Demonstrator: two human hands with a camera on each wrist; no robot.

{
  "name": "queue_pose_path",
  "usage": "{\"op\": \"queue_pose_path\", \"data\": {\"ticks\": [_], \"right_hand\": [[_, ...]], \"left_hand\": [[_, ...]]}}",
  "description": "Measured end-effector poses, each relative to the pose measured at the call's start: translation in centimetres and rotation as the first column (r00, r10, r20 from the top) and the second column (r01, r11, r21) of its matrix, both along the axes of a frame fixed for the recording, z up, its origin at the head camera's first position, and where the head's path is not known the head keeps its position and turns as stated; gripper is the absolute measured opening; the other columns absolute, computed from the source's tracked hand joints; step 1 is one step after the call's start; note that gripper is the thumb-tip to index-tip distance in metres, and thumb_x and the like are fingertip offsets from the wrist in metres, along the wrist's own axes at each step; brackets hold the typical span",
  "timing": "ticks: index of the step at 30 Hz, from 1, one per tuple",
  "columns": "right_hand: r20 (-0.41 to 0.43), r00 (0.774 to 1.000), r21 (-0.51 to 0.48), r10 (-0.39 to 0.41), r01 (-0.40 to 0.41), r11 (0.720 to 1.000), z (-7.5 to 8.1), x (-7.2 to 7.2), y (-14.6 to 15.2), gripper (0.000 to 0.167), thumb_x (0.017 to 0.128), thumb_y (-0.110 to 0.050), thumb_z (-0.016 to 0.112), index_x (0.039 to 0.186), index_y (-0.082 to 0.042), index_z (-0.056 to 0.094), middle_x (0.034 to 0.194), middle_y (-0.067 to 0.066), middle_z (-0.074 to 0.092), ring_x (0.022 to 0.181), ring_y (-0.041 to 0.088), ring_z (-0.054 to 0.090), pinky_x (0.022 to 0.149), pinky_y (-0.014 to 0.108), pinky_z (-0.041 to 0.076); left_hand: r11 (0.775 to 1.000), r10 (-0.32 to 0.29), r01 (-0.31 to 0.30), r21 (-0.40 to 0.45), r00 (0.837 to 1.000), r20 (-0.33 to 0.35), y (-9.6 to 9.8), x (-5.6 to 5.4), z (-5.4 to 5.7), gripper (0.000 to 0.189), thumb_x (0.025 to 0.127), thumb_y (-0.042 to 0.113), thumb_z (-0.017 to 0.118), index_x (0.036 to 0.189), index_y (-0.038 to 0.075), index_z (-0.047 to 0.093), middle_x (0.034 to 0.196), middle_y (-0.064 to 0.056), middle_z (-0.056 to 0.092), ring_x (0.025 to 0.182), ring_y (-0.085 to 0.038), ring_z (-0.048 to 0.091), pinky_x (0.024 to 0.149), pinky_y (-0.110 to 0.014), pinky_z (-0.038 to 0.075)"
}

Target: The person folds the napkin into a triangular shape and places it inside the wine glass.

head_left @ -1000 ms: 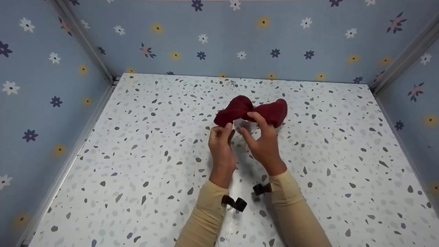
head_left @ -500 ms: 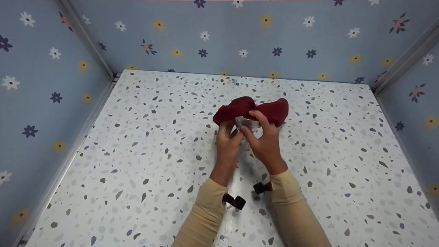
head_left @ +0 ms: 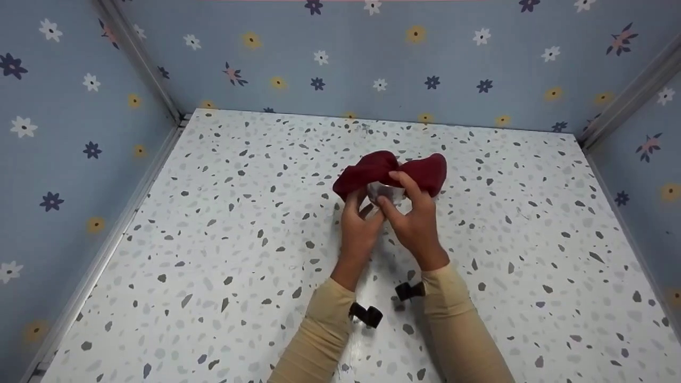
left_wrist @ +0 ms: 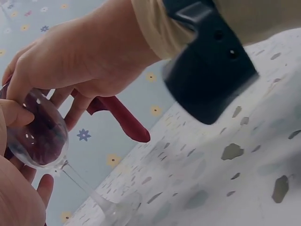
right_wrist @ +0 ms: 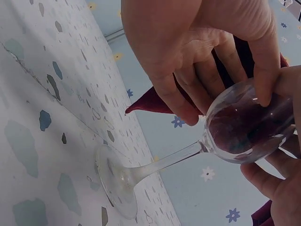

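Observation:
A clear stemmed wine glass point(right_wrist: 235, 127) stands on its foot, in the middle of the speckled table. A maroon cloth point(head_left: 367, 168) is tucked into its bowl and spreads out over the rim to both sides in the head view; dark red folds show through the glass in both wrist views. My left hand point(head_left: 359, 231) holds the bowl from the left. From the right, my right hand point(head_left: 417, 226) grips it too, thumb on the near side and index finger up at the cloth by the rim. The two thumbs lie close together.
A white speckled table point(head_left: 239, 239) spreads around the glass. Blue flowered panels point(head_left: 340, 58) rise at the back and both sides, joined by metal corner posts. Black camera mounts point(head_left: 367, 315) sit on the inner side of both beige sleeves.
My left hand has moved up and right from the cloth's left edge to the glass bowl, its thumb now near the right thumb. My right hand has stayed nearly in place.

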State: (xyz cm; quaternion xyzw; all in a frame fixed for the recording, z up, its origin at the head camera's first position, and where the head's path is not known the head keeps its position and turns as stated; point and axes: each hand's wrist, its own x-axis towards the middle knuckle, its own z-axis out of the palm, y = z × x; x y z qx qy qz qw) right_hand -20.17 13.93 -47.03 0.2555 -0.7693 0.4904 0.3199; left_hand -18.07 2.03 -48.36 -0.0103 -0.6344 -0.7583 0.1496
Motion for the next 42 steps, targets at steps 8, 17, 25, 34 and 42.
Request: {"op": "queue_pose_path", "data": {"ticks": [8,17,25,34,42], "right_hand": [[0.026,1.0,0.006,0.009,-0.009,1.0,0.7,0.4,-0.4,0.044,0.091,-0.002,0.069,0.134,-0.009,0.063,0.124,0.009,0.067,0.097,0.025,0.06,0.08,0.046,0.048],[0.059,0.997,-0.005,0.058,-0.058,0.998,2.9,1.7,-1.4,0.045,0.09,0.011,0.061,0.133,0.003,0.061,0.126,0.02,0.064,0.105,0.029,0.059,0.082,0.058,0.052],[0.061,0.996,0.064,0.065,-0.069,0.996,1.4,0.2,0.5,0.049,0.093,-0.002,0.068,0.14,-0.009,0.059,0.132,0.01,0.063,0.113,0.023,0.06,0.085,0.048,0.055],[0.141,0.987,-0.018,0.077,-0.075,0.997,3.5,1.8,1.3,0.066,0.091,0.006,0.066,0.15,0.005,0.035,0.136,0.021,0.055,0.118,0.032,0.061,0.088,0.053,0.054],[0.171,0.985,-0.1,0.017,0.0,0.995,5.1,2.8,1.9,0.065,0.094,0.006,0.062,0.149,0.012,0.03,0.131,0.025,0.055,0.113,0.03,0.063,0.089,0.052,0.052]], "left_hand": [[0.985,0.119,-0.126,-0.115,0.99,-0.07,1.3,0.7,-0.9,0.07,0.088,0.003,0.075,0.15,0.008,0.043,0.146,-0.006,0.049,0.132,-0.016,0.047,0.103,-0.043,0.047],[0.927,0.24,-0.281,-0.246,0.953,-0.184,2.0,0.2,-1.4,0.073,0.079,-0.009,0.072,0.146,0.005,0.046,0.129,-0.011,0.056,0.113,-0.02,0.055,0.093,-0.047,0.052],[0.935,0.237,-0.273,-0.226,0.956,-0.174,2.3,0.0,-1.3,0.064,0.086,0.003,0.077,0.144,0.007,0.049,0.132,-0.008,0.056,0.115,-0.016,0.055,0.092,-0.038,0.053],[0.958,0.221,-0.239,-0.156,0.967,-0.125,2.9,0.1,-0.7,0.065,0.085,0.01,0.081,0.142,0.007,0.05,0.133,-0.009,0.055,0.12,-0.019,0.054,0.094,-0.035,0.052],[0.976,0.197,-0.202,-0.087,0.979,-0.061,2.7,0.6,0.2,0.072,0.083,0.004,0.082,0.145,0.001,0.046,0.14,-0.016,0.052,0.122,-0.029,0.053,0.097,-0.043,0.049]]}}
